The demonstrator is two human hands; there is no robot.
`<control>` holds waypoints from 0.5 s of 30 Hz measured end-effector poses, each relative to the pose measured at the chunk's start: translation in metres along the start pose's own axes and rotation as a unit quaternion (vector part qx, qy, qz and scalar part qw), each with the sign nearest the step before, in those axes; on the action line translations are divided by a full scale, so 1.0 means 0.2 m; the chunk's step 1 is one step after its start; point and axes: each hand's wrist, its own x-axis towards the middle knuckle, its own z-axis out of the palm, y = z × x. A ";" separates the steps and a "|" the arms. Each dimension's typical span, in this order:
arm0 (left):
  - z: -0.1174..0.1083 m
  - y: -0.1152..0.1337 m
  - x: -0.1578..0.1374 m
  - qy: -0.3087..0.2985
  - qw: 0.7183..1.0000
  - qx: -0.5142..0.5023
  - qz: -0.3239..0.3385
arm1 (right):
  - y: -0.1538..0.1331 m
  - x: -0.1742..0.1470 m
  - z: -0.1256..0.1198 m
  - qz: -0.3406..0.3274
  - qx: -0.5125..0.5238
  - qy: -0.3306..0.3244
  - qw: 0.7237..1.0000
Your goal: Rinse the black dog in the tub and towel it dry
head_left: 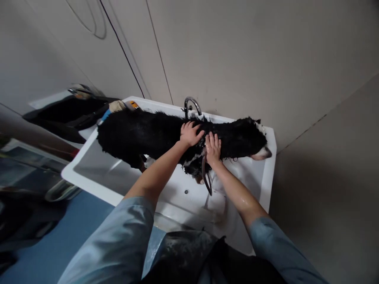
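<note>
Left hand (191,133) and right hand (212,148) lie spread flat on wet black dog (142,134), gripping nothing.
Dog stands in white tub (271,173), below faucet (192,105); no writing readable.

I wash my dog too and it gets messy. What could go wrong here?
The wet black dog stands in the white tub with only the left hand and right hand resting on its back, so it might slip or jump out. The hose dangles under its belly and could tangle its legs. Its head is near the tub's end wall, so a bump is possible.
</note>
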 end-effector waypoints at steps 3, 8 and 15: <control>0.04 -0.02 0.03 -0.026 0.999 0.024 0.042 | -0.04 -0.13 0.17 0.012 0.016 -0.036 0.999; 0.01 -0.08 0.03 -0.085 0.989 0.051 0.109 | -0.14 -0.24 0.38 0.073 0.026 -0.091 0.993; -0.08 -0.14 0.06 -0.121 0.984 0.036 0.123 | -0.34 -0.41 0.63 0.009 0.048 -0.182 0.982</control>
